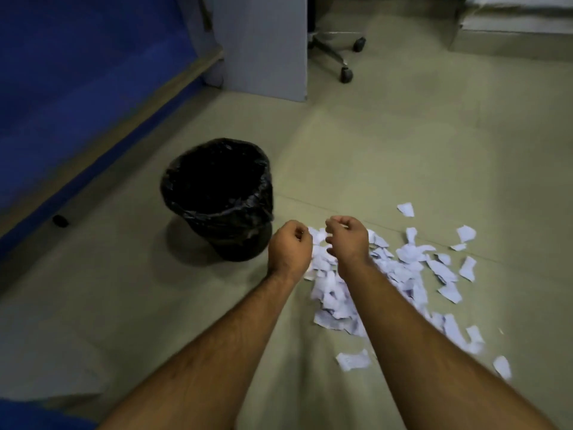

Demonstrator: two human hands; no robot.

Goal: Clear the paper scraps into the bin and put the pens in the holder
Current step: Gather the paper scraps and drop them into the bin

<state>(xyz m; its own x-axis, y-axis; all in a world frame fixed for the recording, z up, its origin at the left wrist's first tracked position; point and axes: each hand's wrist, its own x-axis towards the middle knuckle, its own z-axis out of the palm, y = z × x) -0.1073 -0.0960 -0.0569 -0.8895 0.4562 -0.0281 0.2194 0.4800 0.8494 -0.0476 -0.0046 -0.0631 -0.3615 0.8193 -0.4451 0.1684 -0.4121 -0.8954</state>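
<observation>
Scraps: I see the paper scraps (387, 268) strewn on the floor, beneath and right of both hands.
Bin: the bin (217, 197) stands just left.
Hands: my left hand (290, 248) and right hand (348, 240) are curled; whether they hold anything, I cannot tell.

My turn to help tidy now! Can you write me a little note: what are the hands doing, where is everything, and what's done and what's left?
Left hand: fingers loosely curled, no scrap visible in it, beside the bin.
Right hand: fingers loosely curled over the paper scraps; whether it holds any is unclear.
Bin: black-lined, upright on the floor, left of the pile; inside too dark to see.
Scraps: a big pile plus strays on the floor.
Done: nothing visibly.
Left: get the scraps into the bin. No pens or holder in view.
</observation>
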